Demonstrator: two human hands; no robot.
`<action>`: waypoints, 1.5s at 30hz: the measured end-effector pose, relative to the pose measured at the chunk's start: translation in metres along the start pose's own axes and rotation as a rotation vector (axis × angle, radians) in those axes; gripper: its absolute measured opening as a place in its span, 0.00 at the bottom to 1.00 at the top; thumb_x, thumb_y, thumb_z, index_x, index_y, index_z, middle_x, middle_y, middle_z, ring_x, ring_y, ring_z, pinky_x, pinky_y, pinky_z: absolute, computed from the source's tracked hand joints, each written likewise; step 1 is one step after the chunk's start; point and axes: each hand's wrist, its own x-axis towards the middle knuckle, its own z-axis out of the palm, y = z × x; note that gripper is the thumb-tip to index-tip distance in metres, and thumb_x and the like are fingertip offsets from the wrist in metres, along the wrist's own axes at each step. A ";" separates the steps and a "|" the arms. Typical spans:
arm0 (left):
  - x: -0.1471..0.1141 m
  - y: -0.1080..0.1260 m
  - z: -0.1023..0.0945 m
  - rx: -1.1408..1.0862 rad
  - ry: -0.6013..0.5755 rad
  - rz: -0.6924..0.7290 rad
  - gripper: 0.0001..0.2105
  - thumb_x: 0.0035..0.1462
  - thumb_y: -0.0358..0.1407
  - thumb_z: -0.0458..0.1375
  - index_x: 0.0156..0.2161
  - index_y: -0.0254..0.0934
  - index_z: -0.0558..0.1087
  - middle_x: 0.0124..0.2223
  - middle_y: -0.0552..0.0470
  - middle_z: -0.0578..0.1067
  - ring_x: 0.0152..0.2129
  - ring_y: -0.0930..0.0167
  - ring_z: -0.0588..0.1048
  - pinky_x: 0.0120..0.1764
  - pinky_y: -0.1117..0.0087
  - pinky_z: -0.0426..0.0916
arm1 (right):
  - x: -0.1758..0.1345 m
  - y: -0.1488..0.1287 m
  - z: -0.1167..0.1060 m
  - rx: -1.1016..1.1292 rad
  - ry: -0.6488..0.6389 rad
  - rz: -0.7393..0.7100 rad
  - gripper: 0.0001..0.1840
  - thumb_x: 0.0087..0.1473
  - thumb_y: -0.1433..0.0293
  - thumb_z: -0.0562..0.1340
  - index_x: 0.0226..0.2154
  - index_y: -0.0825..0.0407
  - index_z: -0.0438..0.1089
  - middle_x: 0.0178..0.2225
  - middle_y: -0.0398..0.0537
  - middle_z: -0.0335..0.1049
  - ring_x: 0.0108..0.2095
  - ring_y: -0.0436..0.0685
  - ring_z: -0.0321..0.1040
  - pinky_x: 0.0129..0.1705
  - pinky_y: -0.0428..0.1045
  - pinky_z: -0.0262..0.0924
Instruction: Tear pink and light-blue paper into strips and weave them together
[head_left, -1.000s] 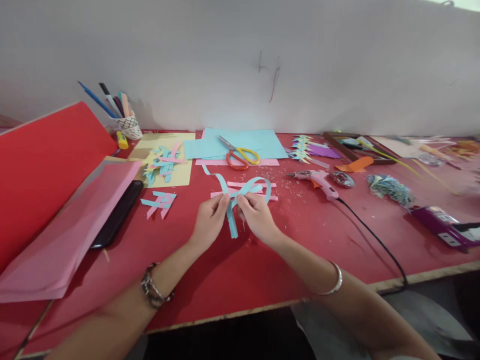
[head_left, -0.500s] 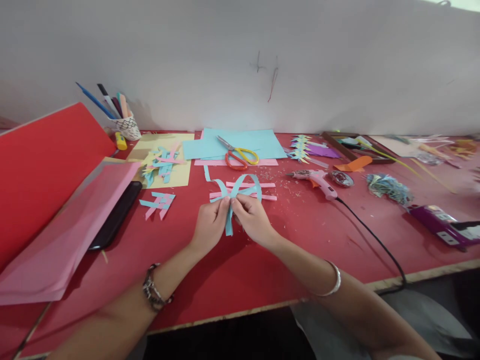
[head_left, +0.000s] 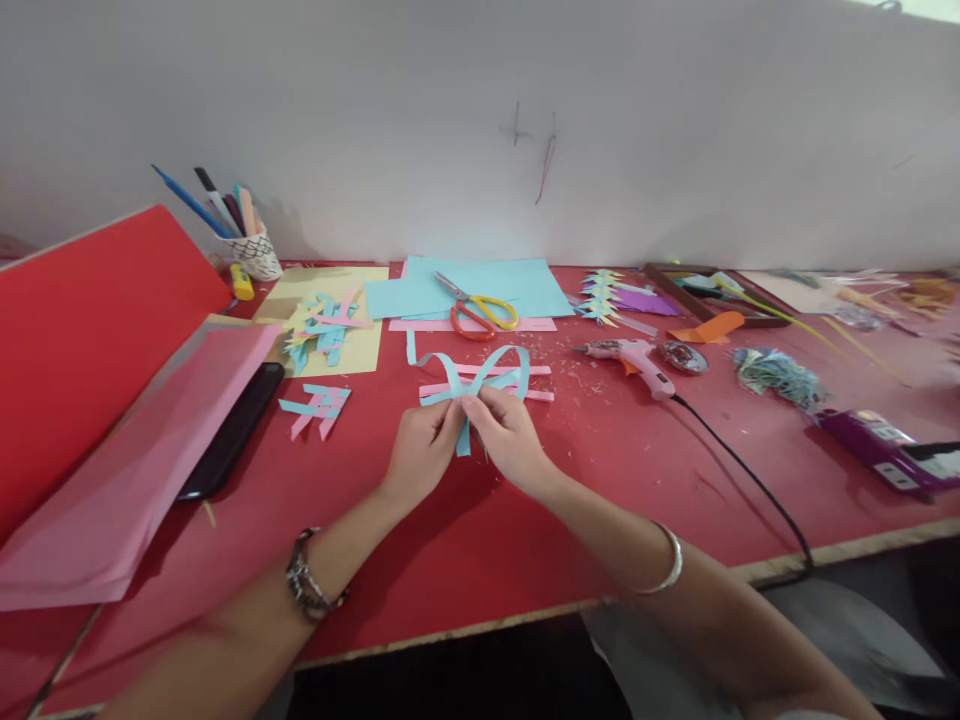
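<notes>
Between my two hands, over the red table, is a light blue paper strip (head_left: 513, 356) that curves up into loops and hangs down below my fingers. My left hand (head_left: 426, 440) pinches it from the left with thumb and fingers. From the right, my right hand (head_left: 507, 430) pinches the same strip, the two thumbs nearly touching. The exact fold under the fingertips is hidden. Pink paper strips (head_left: 538, 371) lie on the table just behind the hands. To the left rests a small woven piece of pink and blue strips (head_left: 318, 408).
Scissors (head_left: 480, 310) lie on blue paper sheets (head_left: 525, 280) at the back. A pink glue gun (head_left: 634, 362) with a black cord is at the right, near a pompom-like paper bundle (head_left: 777, 375). Pink sheets (head_left: 150, 470) and a black phone-like object (head_left: 234, 435) lie left.
The thumbs have come closer together over the blue strip. Its loops have shifted slightly right, and the end hanging below my fingers looks shorter.
</notes>
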 end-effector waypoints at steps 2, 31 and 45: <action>0.000 0.000 0.000 0.012 0.025 0.019 0.16 0.53 0.39 0.44 0.16 0.37 0.52 0.16 0.60 0.50 0.14 0.79 0.51 0.17 0.76 0.47 | -0.001 -0.001 0.000 -0.060 -0.023 -0.021 0.15 0.48 0.66 0.50 0.15 0.51 0.48 0.15 0.36 0.45 0.17 0.44 0.43 0.20 0.43 0.42; 0.004 -0.001 -0.004 -0.091 0.007 -0.061 0.14 0.49 0.39 0.45 0.16 0.38 0.52 0.15 0.60 0.51 0.13 0.78 0.51 0.17 0.76 0.48 | 0.000 -0.003 -0.002 -0.128 -0.043 -0.027 0.14 0.50 0.69 0.48 0.15 0.52 0.50 0.15 0.36 0.47 0.17 0.44 0.45 0.20 0.43 0.43; 0.002 -0.001 -0.002 0.056 0.027 0.070 0.14 0.53 0.36 0.44 0.17 0.37 0.52 0.16 0.60 0.50 0.14 0.78 0.51 0.18 0.76 0.47 | 0.000 -0.002 -0.003 -0.146 -0.041 -0.038 0.15 0.50 0.67 0.49 0.15 0.51 0.48 0.15 0.36 0.44 0.17 0.45 0.44 0.20 0.44 0.41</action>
